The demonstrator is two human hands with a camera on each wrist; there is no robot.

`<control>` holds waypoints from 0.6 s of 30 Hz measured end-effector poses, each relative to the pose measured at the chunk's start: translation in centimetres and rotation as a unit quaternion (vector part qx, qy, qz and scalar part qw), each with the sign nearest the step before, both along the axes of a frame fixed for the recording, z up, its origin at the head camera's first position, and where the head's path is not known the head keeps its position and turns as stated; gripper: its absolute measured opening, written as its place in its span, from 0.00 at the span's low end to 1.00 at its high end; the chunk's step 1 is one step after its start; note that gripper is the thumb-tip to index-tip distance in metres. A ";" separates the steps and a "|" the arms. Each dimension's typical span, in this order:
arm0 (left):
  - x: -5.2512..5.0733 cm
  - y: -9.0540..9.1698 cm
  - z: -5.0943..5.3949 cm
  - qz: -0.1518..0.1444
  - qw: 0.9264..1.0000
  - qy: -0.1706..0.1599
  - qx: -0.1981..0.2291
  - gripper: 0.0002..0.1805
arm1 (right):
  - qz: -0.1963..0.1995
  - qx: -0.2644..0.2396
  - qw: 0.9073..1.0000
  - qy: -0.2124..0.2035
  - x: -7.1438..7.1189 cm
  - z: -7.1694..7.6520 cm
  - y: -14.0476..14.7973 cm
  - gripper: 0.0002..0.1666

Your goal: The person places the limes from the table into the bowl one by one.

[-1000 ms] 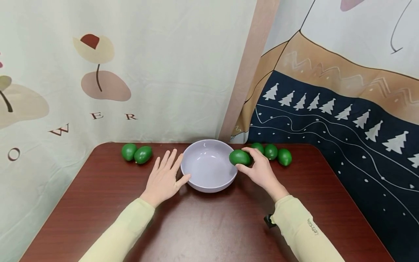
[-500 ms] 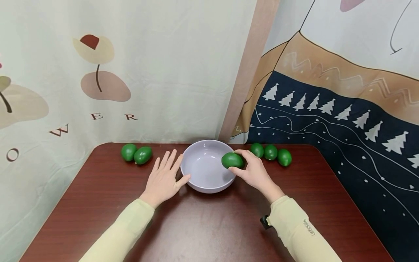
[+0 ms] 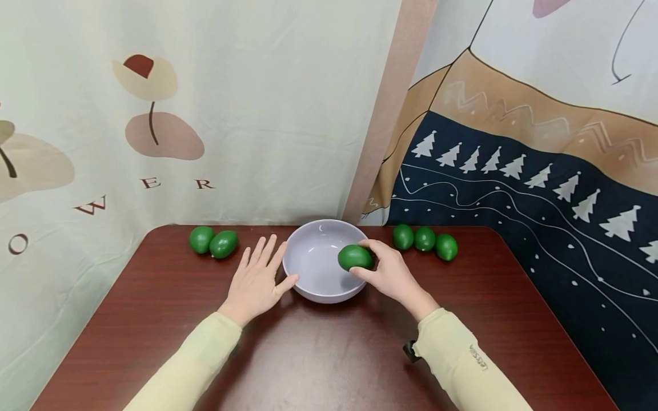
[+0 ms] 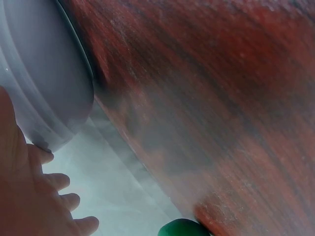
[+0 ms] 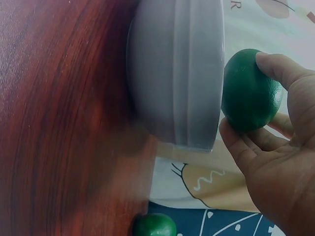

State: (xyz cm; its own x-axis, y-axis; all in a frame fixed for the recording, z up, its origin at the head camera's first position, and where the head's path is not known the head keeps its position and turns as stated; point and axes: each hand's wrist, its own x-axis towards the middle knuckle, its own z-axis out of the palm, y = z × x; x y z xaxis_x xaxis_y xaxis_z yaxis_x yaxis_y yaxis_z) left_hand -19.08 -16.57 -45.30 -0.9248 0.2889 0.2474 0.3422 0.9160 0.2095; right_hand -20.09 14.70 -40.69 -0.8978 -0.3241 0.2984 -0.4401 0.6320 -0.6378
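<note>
One green fruit is pinched between the right fingers and thumb above the bowl, the left fingers spread.

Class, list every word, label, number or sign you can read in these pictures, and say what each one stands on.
"O W E R": spaced letters on the pale hanging cloth, head view.
"R": on the same cloth, right wrist view.
Right sleeve: small print, perhaps "Letssin", too small to be sure.
Bowl and held fruit: none visible.
</note>
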 end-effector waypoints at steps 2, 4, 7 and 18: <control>0.0 0.0 0.0 0.000 1.000 0.001 0.000 0.46 | 0.004 0.004 1.000 -0.006 0.0 0.0 -0.2 0.31; 0.0 0.0 0.0 0.000 1.000 0.002 -0.001 0.46 | 0.007 0.007 1.000 -0.013 0.1 0.0 -0.4 0.31; 0.1 0.0 0.0 0.000 1.000 0.002 0.000 0.46 | 0.010 0.009 1.000 -0.020 0.0 0.0 -0.6 0.31; 0.1 0.0 0.1 -0.002 1.000 0.002 0.003 0.46 | 0.020 0.017 0.999 -0.021 0.0 -0.2 -1.5 0.31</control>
State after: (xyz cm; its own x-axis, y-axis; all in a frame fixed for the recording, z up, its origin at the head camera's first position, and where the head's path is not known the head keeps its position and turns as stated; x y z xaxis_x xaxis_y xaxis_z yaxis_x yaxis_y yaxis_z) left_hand -18.98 -16.59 -45.24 -0.9230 0.2907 0.2522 0.3460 0.9137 0.2131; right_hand -20.06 13.20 -40.88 -0.8955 -0.3684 0.2497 -0.4387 0.6365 -0.6344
